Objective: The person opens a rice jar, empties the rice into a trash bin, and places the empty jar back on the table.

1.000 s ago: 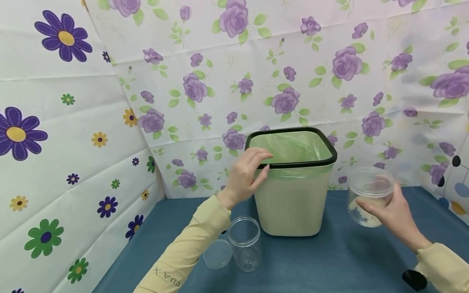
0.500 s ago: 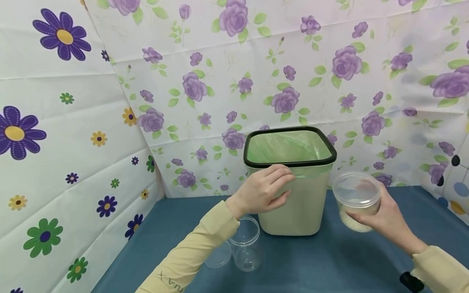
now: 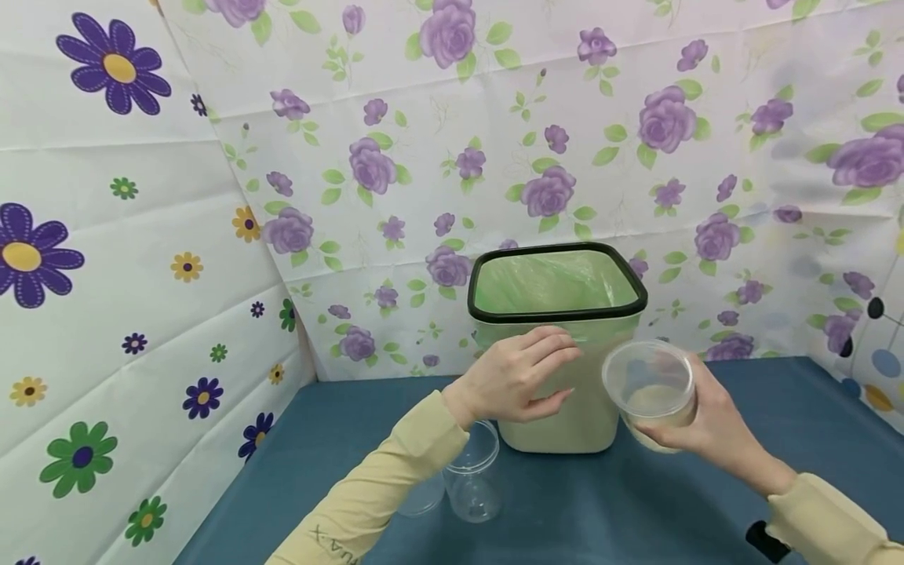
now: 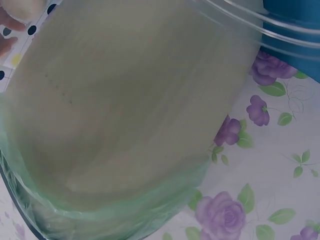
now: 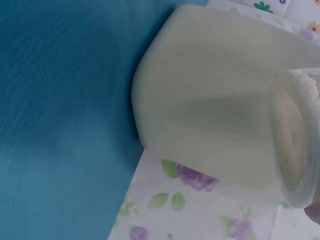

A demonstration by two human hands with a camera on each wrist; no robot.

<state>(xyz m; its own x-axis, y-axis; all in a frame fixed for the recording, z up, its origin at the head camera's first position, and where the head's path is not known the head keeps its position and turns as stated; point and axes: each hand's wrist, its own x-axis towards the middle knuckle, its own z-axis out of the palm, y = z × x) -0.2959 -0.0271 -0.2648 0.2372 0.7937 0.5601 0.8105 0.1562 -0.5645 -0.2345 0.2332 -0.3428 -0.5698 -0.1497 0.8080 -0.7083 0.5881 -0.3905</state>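
Now mid-frame: right hand (image 3: pixel 713 428) fingers grasping lidded jar (image 3: pixel 653 392), beside bin (image 3: pixel 558 369). Left hand (image 3: pixel 519 377) fingers loosely curled, empty, nearing lid. Next, prob.: grip lid, twist off.

A flower-papered corner around a blue desk

The far wall (image 3: pixel 636 141) is white sheeting printed with purple roses and green leaves, creased in folds. The left wall (image 3: pixel 106 275) shows scattered purple, yellow and green daisies on quilted white. The desk (image 3: pixel 600 510) has a teal-blue cloth top under soft, even light.
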